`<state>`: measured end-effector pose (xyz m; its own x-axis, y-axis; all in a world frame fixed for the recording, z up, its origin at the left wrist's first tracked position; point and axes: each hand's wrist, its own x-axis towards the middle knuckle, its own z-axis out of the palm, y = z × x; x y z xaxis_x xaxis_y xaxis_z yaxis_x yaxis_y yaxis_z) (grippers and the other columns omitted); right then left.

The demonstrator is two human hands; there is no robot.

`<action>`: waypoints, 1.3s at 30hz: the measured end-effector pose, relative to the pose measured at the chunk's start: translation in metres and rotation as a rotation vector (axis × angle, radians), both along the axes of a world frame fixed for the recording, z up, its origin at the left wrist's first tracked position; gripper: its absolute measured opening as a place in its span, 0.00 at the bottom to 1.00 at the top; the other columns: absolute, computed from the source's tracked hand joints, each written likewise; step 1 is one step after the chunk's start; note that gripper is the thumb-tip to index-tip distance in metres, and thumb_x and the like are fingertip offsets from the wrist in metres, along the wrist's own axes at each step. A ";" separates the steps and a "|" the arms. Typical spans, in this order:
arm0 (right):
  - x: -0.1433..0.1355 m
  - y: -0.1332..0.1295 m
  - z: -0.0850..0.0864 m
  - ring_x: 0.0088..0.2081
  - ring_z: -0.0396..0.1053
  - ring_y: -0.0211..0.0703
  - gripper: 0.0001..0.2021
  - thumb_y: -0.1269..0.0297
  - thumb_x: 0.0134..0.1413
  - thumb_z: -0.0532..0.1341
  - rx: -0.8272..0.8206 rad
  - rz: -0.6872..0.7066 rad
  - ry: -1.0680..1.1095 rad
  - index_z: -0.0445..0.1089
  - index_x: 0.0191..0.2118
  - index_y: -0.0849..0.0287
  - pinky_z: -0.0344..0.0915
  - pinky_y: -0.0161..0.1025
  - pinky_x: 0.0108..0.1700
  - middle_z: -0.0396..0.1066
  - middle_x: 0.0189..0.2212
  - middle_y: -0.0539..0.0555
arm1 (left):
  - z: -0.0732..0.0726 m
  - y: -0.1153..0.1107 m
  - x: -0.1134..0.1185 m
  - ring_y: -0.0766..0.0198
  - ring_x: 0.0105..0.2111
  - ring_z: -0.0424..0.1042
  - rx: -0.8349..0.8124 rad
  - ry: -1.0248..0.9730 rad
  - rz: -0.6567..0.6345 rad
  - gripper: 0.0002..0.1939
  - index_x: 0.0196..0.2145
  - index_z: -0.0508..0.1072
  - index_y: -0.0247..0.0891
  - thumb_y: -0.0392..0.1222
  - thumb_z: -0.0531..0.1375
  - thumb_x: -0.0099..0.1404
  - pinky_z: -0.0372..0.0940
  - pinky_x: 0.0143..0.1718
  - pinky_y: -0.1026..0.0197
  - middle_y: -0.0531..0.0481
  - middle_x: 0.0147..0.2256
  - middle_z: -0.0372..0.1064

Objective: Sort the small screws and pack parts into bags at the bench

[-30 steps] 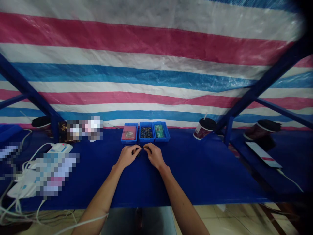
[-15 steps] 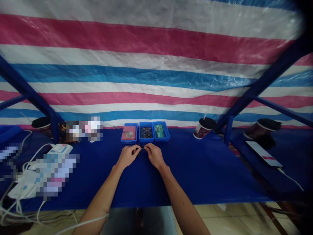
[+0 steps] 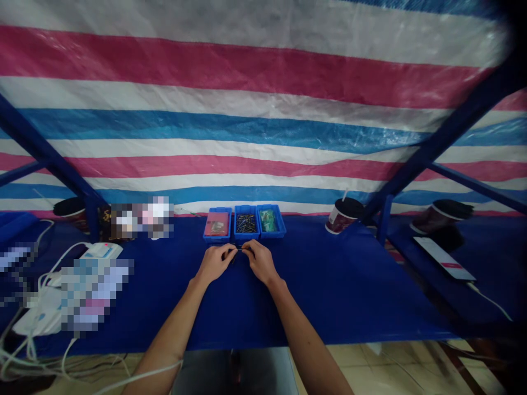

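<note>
My left hand (image 3: 217, 261) and my right hand (image 3: 259, 259) face each other just above the blue table, both closed in a pinch. Between their fingertips runs a thin, dark, rod-like piece (image 3: 239, 248), mostly hidden by the fingers; its kind is too small to make out. Directly beyond the hands stand three small blue bins side by side. In the left bin (image 3: 217, 239) lies a pink item with a clear packet. The middle bin (image 3: 246, 238) holds several thin dark and metallic pins. Green pieces in clear wrapping fill part of the right bin (image 3: 281, 226).
A lidded dark cup (image 3: 345, 215) with a straw stands at the back right of the table (image 3: 341, 296). On the left lie a white power strip (image 3: 45, 312) and tangled white cables. A phone (image 3: 444, 258) rests at the far right. Blue frame bars (image 3: 411, 159) slant up both sides.
Both hands stay almost in place, still pinching the thin piece. My right fingertips have shifted very slightly to the left. Bins and other objects have not moved.
</note>
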<state>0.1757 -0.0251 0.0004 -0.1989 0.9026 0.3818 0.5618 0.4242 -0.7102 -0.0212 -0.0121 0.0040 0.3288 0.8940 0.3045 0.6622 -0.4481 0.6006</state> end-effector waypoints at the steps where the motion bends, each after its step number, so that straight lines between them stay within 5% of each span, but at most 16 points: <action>1: 0.000 0.000 0.000 0.40 0.73 0.44 0.08 0.65 0.66 0.56 0.000 -0.003 -0.001 0.72 0.41 0.55 0.65 0.38 0.44 0.74 0.38 0.54 | 0.000 0.000 0.000 0.68 0.21 0.65 0.001 -0.002 0.000 0.15 0.40 0.79 0.40 0.49 0.55 0.71 0.56 0.29 0.66 0.56 0.20 0.67; 27: 0.000 0.001 -0.003 0.26 0.64 0.39 0.19 0.58 0.72 0.47 -0.020 -0.056 -0.135 0.63 0.28 0.57 0.53 0.35 0.31 0.67 0.25 0.50 | 0.000 0.000 -0.001 0.68 0.22 0.65 -0.007 -0.026 -0.023 0.17 0.40 0.79 0.39 0.51 0.54 0.71 0.57 0.29 0.66 0.54 0.21 0.69; 39: 0.002 0.001 0.002 0.36 0.71 0.44 0.11 0.62 0.67 0.55 0.021 -0.019 0.083 0.73 0.35 0.56 0.64 0.37 0.40 0.73 0.33 0.54 | 0.002 -0.002 -0.001 0.68 0.21 0.63 0.008 -0.045 -0.022 0.17 0.39 0.79 0.38 0.51 0.54 0.71 0.56 0.29 0.67 0.55 0.20 0.66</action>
<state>0.1774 -0.0245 0.0029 -0.1488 0.8974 0.4154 0.5093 0.4296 -0.7457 -0.0218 -0.0138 0.0061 0.3344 0.8841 0.3263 0.6245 -0.4672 0.6259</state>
